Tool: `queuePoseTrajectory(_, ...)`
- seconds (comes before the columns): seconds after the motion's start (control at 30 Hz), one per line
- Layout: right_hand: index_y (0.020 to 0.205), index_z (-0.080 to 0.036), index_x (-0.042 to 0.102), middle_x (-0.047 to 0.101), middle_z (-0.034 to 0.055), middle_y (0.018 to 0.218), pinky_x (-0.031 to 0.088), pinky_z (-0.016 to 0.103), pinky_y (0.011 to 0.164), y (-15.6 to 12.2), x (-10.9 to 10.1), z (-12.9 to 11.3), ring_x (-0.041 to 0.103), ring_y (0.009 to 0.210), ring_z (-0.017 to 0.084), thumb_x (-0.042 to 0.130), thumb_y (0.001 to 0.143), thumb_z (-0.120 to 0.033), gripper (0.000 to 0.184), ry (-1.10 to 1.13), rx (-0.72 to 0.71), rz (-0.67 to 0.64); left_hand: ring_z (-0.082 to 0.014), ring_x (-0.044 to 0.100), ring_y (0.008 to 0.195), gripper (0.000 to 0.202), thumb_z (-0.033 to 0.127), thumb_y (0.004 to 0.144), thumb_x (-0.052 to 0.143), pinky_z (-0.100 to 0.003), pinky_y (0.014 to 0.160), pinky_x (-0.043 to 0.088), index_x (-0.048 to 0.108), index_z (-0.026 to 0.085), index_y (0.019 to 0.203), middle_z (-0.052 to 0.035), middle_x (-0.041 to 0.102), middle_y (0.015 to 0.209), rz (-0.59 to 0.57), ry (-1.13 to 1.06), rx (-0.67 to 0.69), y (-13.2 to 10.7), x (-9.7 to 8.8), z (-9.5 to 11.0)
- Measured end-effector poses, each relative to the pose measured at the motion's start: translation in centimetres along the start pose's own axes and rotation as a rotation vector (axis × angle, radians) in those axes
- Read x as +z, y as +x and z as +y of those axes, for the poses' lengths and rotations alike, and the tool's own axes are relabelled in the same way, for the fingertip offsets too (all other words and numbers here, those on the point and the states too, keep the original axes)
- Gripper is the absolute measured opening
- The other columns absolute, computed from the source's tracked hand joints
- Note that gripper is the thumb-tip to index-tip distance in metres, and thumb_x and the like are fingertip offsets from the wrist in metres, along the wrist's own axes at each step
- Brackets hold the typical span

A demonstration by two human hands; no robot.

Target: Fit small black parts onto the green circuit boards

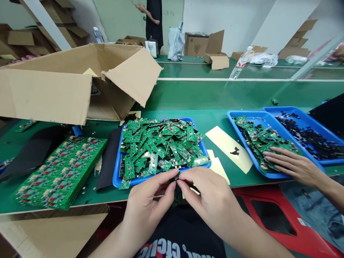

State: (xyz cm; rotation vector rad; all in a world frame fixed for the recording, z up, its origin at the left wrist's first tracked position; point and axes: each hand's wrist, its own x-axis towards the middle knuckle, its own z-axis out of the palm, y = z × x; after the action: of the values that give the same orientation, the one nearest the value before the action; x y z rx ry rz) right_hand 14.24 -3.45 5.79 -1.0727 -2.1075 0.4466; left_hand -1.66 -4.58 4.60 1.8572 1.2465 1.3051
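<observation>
My left hand (pixel 150 200) and my right hand (pixel 209 197) meet at the table's near edge, fingers pinched together on a small green circuit board (pixel 176 190) with a black part at its top. The board is mostly hidden behind my fingers. Just beyond my hands stands a blue tray (pixel 116 175) heaped with several small green circuit boards (pixel 158 147).
A stack of larger green board panels (pixel 61 168) lies at the left, beside a big open cardboard box (pixel 48 93). At the right, a co-worker's hand (pixel 292 165) rests in a second blue tray (pixel 242 134) of boards; a third tray (pixel 322 127) holds black parts. A red stool (pixel 271 218) stands below.
</observation>
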Motion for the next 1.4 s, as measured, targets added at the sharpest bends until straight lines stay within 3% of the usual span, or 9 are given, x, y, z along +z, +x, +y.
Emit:
queuePoseTrajectory(0.17, 0.073, -0.012, 0.062, 0.063, 0.0112, 0.07, 0.049, 0.035, 0.065, 0.3, 0.4, -0.3, 0.063, 0.071, 0.024, 0.045, 0.09, -0.009, 0.024, -0.173, -0.074, 0.073, -0.0137, 0.072, 0.06, 0.024, 0.011, 0.079, 0.06, -0.021, 0.063, 0.061, 0.069, 0.019, 0.1, -0.0019, 0.077, 0.086, 0.029, 0.177, 0.05, 0.1, 0.2, -0.1)
queuePoseTrajectory(0.4, 0.059, -0.018, 0.056, 0.056, 0.0049, 0.056, 0.043, 0.03, 0.052, 0.4, 1.4, 0.0, 0.053, 0.054, 0.017, 0.042, 0.09, -0.009, 0.034, -0.282, -0.151, 0.107, -0.0129, 0.07, 0.054, 0.015, 0.016, 0.082, 0.058, -0.019, 0.057, 0.059, 0.069, 0.018, 0.093, -0.0014, 0.076, 0.077, 0.061, 0.311, 0.16, 0.1, 0.4, -0.6)
queuePoseTrajectory(0.6, 0.07, -0.02, 0.057, 0.057, -0.0002, 0.058, 0.041, 0.025, 0.05, 0.8, -0.8, 2.4, 0.053, 0.051, 0.013, 0.05, 0.086, -0.015, 0.018, -0.177, 0.168, 0.37, -0.0118, 0.068, 0.051, 0.017, 0.012, 0.076, 0.062, -0.017, 0.051, 0.057, 0.069, 0.021, 0.089, 0.002, 0.073, 0.069, 0.185, 0.192, 0.033, -0.2, -0.3, -0.8)
queuePoseTrajectory(0.7, 0.086, -0.022, 0.056, 0.058, -0.0006, 0.071, 0.048, 0.023, 0.057, 0.3, -1.5, 2.7, 0.058, 0.062, 0.013, 0.055, 0.086, -0.021, 0.002, 0.215, 0.278, 0.237, -0.011, 0.066, 0.05, 0.022, 0.01, 0.076, 0.062, -0.013, 0.044, 0.053, 0.068, 0.021, 0.093, 0.0023, 0.071, 0.065, 0.163, -0.073, -0.119, 0.1, -0.4, -0.6)
queuePoseTrajectory(0.77, 0.096, -0.024, 0.053, 0.058, 0.0002, 0.083, 0.051, 0.023, 0.063, -0.3, -1.3, 2.4, 0.06, 0.068, 0.013, 0.057, 0.084, -0.019, 0.013, 0.433, 0.254, 0.096, -0.0111, 0.067, 0.052, 0.023, 0.008, 0.074, 0.062, -0.013, 0.045, 0.053, 0.068, 0.021, 0.093, 0.0018, 0.071, 0.066, 0.152, -0.19, -0.182, 0.6, -0.4, -0.3)
queuePoseTrajectory(0.97, 0.11, -0.029, 0.047, 0.057, 0.0036, 0.105, 0.046, 0.034, 0.093, -2.2, -0.1, 1.3, 0.05, 0.114, 0.021, 0.063, 0.078, -0.013, 0.039, 0.593, 0.196, -0.081, -0.0089, 0.064, 0.047, 0.018, 0.007, 0.072, 0.066, -0.01, 0.04, 0.05, 0.067, 0.022, 0.081, 0.0035, 0.07, 0.062, 0.15, -0.259, -0.142, 0.9, 0.1, 0.2)
queuePoseTrajectory(1.1, 0.106, -0.029, 0.047, 0.058, 0.0031, 0.103, 0.054, 0.027, 0.077, -2.9, 1.3, 0.9, 0.062, 0.084, 0.014, 0.059, 0.078, -0.006, 0.037, 0.661, 0.224, 0.052, -0.013, 0.068, 0.058, 0.015, 0.009, 0.076, 0.065, -0.017, 0.049, 0.056, 0.067, 0.021, 0.084, 0.0003, 0.071, 0.071, 0.156, -0.155, -0.009, 0.8, 0.1, -0.4)
queuePoseTrajectory(1.23, 0.108, -0.027, 0.048, 0.062, 0.0032, 0.093, 0.056, 0.029, 0.077, -3.1, 2.4, 0.4, 0.064, 0.086, 0.017, 0.056, 0.077, -0.003, 0.04, 0.591, 0.182, 0.259, -0.0169, 0.067, 0.079, 0.02, 0.006, 0.076, 0.064, -0.027, 0.07, 0.058, 0.068, 0.022, 0.087, -0.0027, 0.07, 0.085, 0.13, 0.017, 0.161, 1.0, -0.1, -0.8)
queuePoseTrajectory(1.4, 0.112, -0.027, 0.046, 0.063, 0.0046, 0.087, 0.058, 0.036, 0.078, -2.9, 2.4, -0.6, 0.065, 0.082, 0.02, 0.054, 0.074, 0.003, 0.049, 0.481, 0.027, 0.381, -0.015, 0.065, 0.083, 0.025, 0.001, 0.079, 0.059, -0.025, 0.071, 0.057, 0.066, 0.021, 0.092, -0.0022, 0.066, 0.087, 0.119, 0.022, 0.232, 0.9, -0.2, -0.4)
